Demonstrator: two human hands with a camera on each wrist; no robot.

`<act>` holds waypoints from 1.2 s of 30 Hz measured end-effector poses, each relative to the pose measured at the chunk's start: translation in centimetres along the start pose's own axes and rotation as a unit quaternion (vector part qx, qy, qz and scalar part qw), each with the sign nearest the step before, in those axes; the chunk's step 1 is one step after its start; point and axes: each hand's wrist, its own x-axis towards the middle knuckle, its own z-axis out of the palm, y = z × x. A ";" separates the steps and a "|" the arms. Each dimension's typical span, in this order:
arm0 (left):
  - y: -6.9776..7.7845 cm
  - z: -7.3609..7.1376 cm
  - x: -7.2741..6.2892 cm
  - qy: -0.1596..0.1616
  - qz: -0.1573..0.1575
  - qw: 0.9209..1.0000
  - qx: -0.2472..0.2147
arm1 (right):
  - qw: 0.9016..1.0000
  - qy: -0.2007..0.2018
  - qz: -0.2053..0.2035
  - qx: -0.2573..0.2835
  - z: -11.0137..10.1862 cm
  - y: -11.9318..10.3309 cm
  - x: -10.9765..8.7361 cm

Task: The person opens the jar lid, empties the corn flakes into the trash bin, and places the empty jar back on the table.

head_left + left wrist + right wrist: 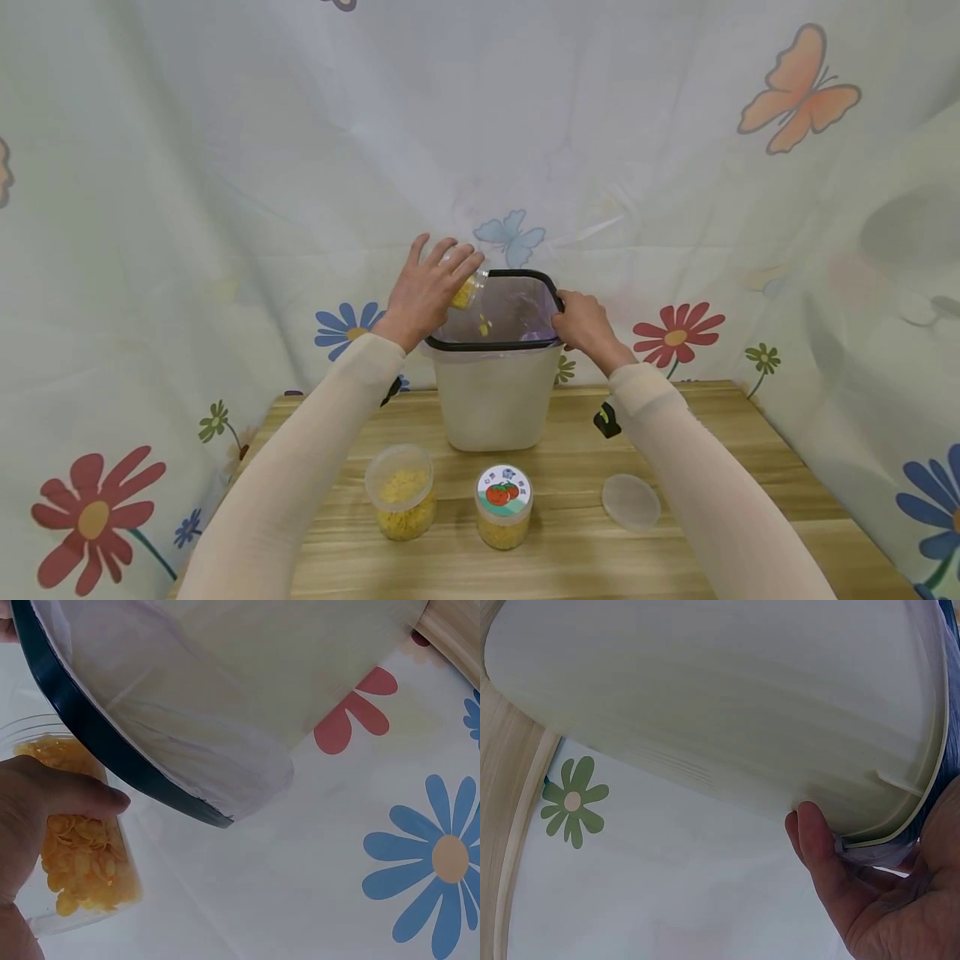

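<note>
My left hand (431, 292) grips a clear plastic jar (90, 855) of yellow flakes, tilted over the left side of a bin. Some flakes (483, 325) are in the air below its mouth, inside the opening. The bin (491, 400) is cream-white with a black rim (517, 273) and a thin pale purple liner (528, 300). My right hand (588, 323) grips the bin's right rim, with fingers (815, 832) against the outer wall and the liner's edge bunched at the hand.
On the wooden table (570, 567) in front of the bin stand an open jar of yellow flakes (405, 517) and a lidded jar (504, 529) with a tomato picture. A translucent round lid (631, 502) lies at right. A flower-print curtain (225, 167) hangs behind.
</note>
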 end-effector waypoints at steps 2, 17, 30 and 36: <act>0.0 0.0 0.0 0.002 0.003 1.000 0.000 | 1.000 0.000 0.001 0.001 0.0 0.0 0.0; 0.3 0.1 0.1 0.009 0.023 0.999 0.029 | 1.000 0.001 0.002 -0.001 0.0 -0.2 -0.2; 0.6 0.0 0.2 0.003 0.040 0.997 0.061 | 1.000 -0.003 0.003 -0.004 0.0 -0.2 -0.2; 0.7 -0.2 0.3 0.003 0.053 0.995 0.083 | 1.000 -0.003 0.004 -0.004 -0.1 -0.2 -0.2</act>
